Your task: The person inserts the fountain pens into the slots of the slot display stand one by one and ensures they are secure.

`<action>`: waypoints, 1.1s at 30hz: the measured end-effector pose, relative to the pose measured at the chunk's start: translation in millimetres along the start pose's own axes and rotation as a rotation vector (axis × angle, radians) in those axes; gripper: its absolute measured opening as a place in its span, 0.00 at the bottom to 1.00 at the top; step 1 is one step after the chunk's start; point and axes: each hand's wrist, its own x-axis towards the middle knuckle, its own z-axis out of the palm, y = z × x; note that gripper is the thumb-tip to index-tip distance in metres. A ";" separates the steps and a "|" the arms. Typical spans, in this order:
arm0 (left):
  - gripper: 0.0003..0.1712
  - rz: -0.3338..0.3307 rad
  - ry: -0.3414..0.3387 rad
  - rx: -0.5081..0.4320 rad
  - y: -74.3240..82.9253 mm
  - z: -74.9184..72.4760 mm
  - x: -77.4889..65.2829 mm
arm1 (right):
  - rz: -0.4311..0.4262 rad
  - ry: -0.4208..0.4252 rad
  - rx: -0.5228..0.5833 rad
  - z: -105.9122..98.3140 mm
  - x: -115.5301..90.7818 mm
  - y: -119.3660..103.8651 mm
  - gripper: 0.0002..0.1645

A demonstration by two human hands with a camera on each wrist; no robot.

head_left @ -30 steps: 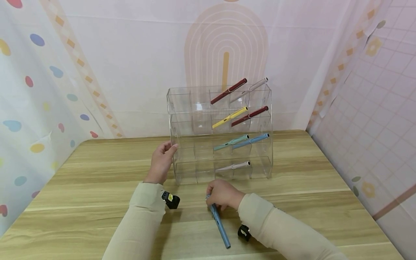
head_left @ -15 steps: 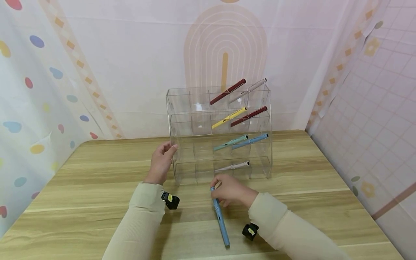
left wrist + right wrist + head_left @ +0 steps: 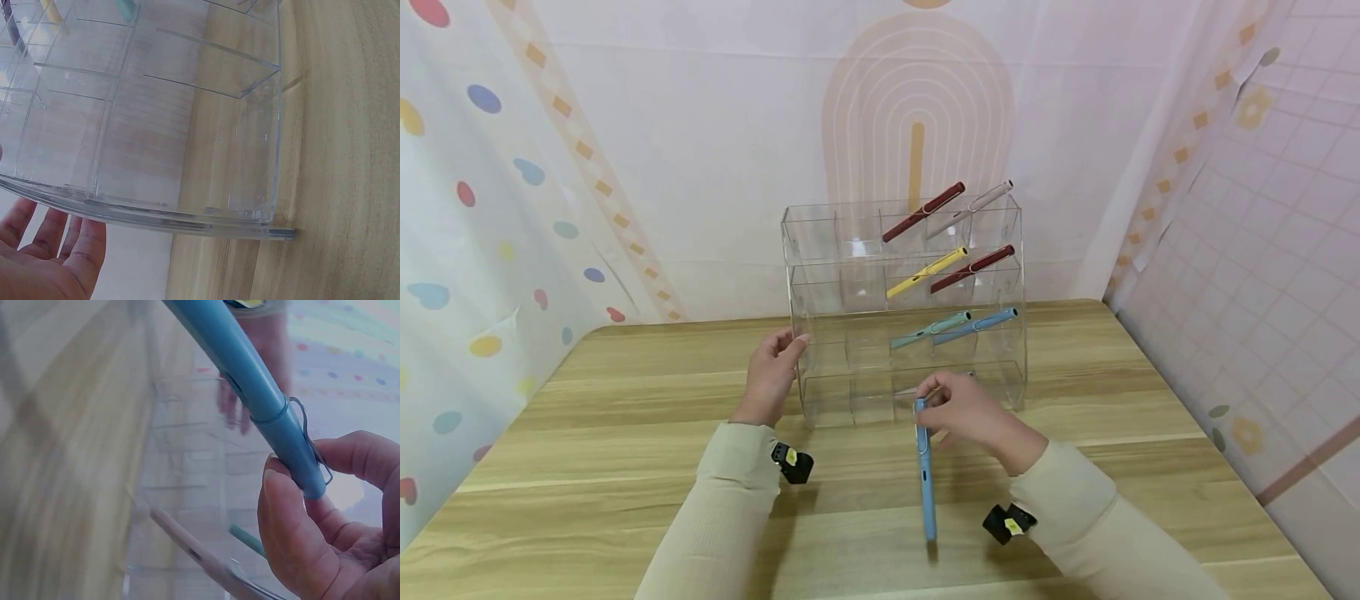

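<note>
A blue pen (image 3: 926,479) with a wire clip hangs cap-end up from my right hand (image 3: 973,414), its lower end close over the table. In the right wrist view, thumb and fingers pinch the blue pen (image 3: 250,378) at its clipped cap end. My left hand (image 3: 771,375) grips the left side panel of a clear acrylic pen rack (image 3: 826,404). The left wrist view shows the fingers of that hand (image 3: 53,256) against the panel's outer side. A pale pink pen (image 3: 187,540) lies in the rack's bottom tier, mostly behind my right hand in the head view.
Higher tiers hold a dark red pen (image 3: 925,212), a pale pen (image 3: 985,200), a yellow pen (image 3: 927,272), another dark red pen (image 3: 973,268), a green pen (image 3: 931,329) and another blue pen (image 3: 977,325). The rack stands on a wooden table (image 3: 625,467) before a patterned curtain (image 3: 722,150).
My right hand has moved forward and right toward the rack, lifting the blue pen and swinging it more upright in view. My left hand has stayed on the rack.
</note>
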 end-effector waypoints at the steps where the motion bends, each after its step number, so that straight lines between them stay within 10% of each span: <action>1: 0.28 -0.001 0.000 0.001 -0.1 -0.2 0.2 | -0.008 0.013 0.009 -2.8 -1.2 -0.8 0.16; 33: 0.27 -0.004 -0.001 -0.004 -0.8 -0.4 1.1 | -0.046 0.407 0.136 -79.5 -29.2 -0.1 0.19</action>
